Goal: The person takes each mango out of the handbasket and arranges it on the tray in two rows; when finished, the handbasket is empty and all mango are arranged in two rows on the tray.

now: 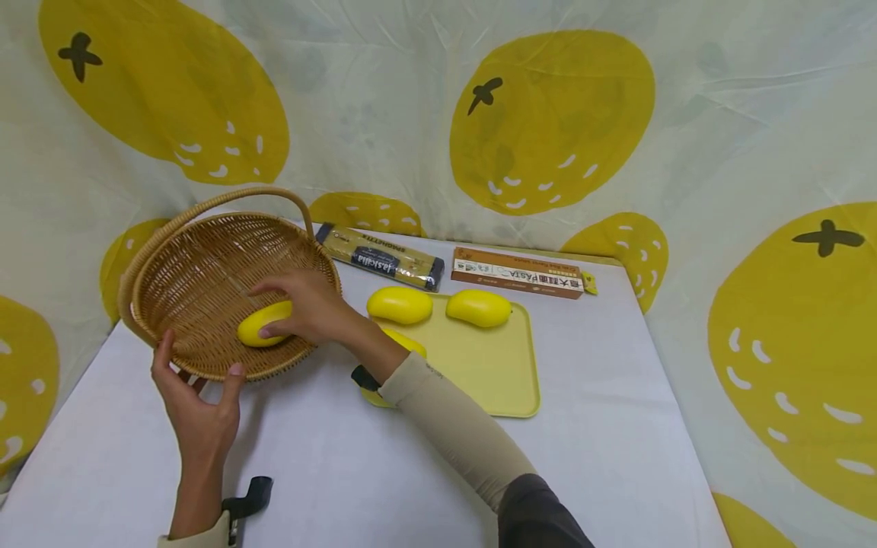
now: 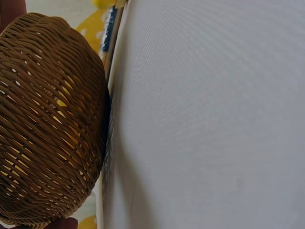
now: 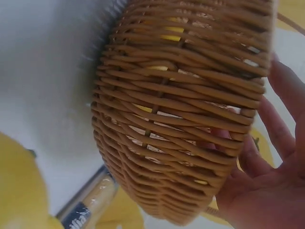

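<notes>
A brown wicker basket (image 1: 199, 262) with an arched handle tilts toward me at the left of the table. My left hand (image 1: 199, 415) grips its near rim, thumb and fingers spread along the edge. Inside the basket, my right hand (image 1: 311, 308) holds a yellow mango (image 1: 253, 327) between thumb and fingers, low near the front wall. The right wrist view shows the woven side of the basket (image 3: 176, 105), hiding much of that grasp. From the left wrist, the basket's outside (image 2: 52, 119) fills the left edge.
A pale yellow tray (image 1: 486, 377) carries a mango (image 1: 400, 305), another mango (image 1: 478, 308) and a third mango (image 1: 407, 342), partly covered by my right arm. Behind lie a spaghetti packet (image 1: 380, 257) and a brown pasta box (image 1: 517, 272). A fruit-printed cloth (image 1: 384, 114) hangs behind the table.
</notes>
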`<control>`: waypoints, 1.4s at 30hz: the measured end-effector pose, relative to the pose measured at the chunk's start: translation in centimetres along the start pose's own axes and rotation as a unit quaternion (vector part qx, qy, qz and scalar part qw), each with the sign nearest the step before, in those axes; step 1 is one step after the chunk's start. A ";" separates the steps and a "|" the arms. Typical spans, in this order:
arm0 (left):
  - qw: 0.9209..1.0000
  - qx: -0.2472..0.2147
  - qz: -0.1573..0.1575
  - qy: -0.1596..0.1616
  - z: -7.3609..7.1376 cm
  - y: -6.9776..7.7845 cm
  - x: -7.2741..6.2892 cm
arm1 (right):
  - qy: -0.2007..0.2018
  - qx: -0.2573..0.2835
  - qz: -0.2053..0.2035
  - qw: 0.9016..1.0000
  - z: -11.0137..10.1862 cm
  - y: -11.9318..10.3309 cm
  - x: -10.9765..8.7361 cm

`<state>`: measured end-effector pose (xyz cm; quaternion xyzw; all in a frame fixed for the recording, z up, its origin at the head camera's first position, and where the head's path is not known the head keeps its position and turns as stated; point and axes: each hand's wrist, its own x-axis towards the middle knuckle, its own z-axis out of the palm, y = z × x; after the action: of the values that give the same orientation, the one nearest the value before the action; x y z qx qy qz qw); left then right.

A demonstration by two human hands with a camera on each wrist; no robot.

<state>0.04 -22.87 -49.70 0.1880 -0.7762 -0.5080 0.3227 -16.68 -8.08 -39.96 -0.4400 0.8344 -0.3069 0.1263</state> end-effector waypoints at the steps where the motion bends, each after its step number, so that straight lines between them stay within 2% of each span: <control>1: 1.000 0.001 -0.002 0.001 0.0 0.0 0.0 | -0.011 -0.008 0.004 1.000 0.1 0.0 0.4; 8: 1.000 0.006 -0.006 0.003 0.1 0.0 0.0 | -0.091 -0.033 0.043 0.994 0.8 0.3 3.0; 12: 1.000 0.006 -0.006 0.005 0.1 0.1 0.0 | -0.118 -0.033 0.065 0.990 1.3 0.6 4.1; 20: 1.000 0.008 -0.008 0.003 0.1 0.1 -0.1 | -0.132 -0.045 0.124 0.982 2.3 0.7 5.2; 28: 1.000 0.012 -0.011 0.002 0.1 0.0 -0.1 | -0.140 -0.067 0.153 0.976 3.1 0.6 5.7; 35: 1.000 0.013 -0.009 -0.001 0.2 0.1 -0.1 | -0.171 -0.095 0.137 0.971 3.0 0.7 5.7; 39: 1.000 0.016 -0.007 -0.004 0.1 0.1 -0.1 | -0.163 -0.070 0.126 0.976 2.7 0.5 5.4; 42: 1.000 0.016 -0.006 -0.001 -0.1 0.1 0.0 | -0.142 -0.048 0.103 0.983 2.5 0.3 5.1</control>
<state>0.11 -22.85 -49.60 0.1970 -0.7838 -0.4971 0.3159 -18.66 -13.12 -41.73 -0.3962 0.8626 -0.1864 0.2534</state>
